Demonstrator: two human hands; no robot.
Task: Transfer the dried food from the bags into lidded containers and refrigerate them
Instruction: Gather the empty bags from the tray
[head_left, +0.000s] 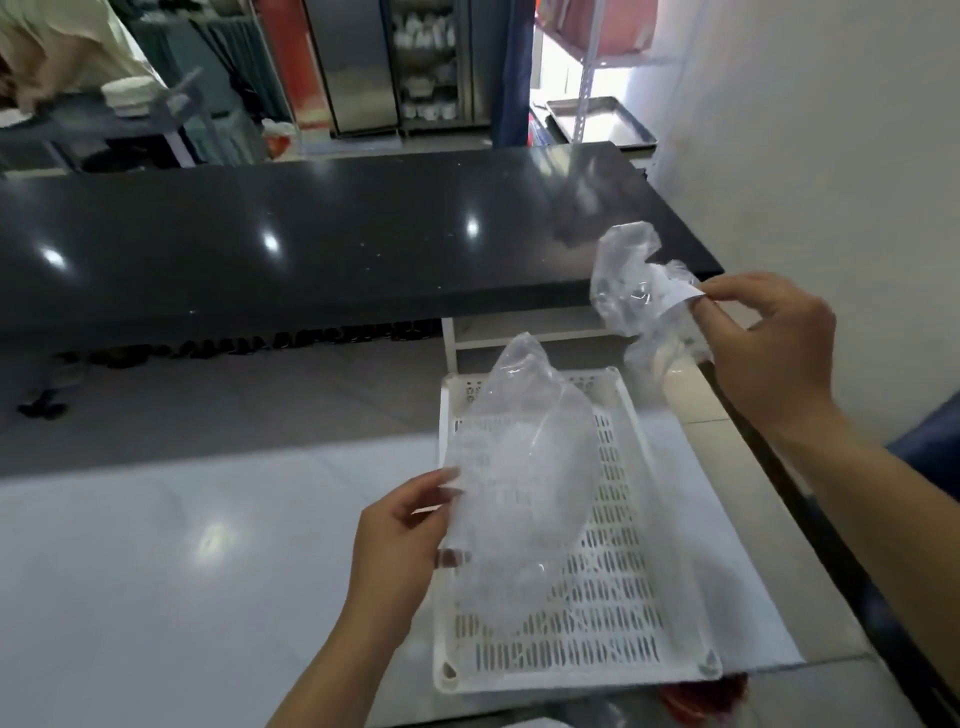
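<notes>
My left hand (400, 540) grips the edge of a clear, empty-looking plastic bag (524, 478) and holds it up over a white slotted plastic tray (618, 613). My right hand (769, 343) pinches a second, crumpled clear bag (628, 280) by a small white label, up near the corner of the black counter. No dried food and no lidded container are visible in either bag or on the tray.
The tray lies on a white worktop (182, 545). A long glossy black counter (311, 234) runs across behind it. A white wall (831, 130) stands at the right. Metal fridges (363, 67) and a shelf with a steel tray (597, 119) stand far back. A person (57, 47) bends at far left.
</notes>
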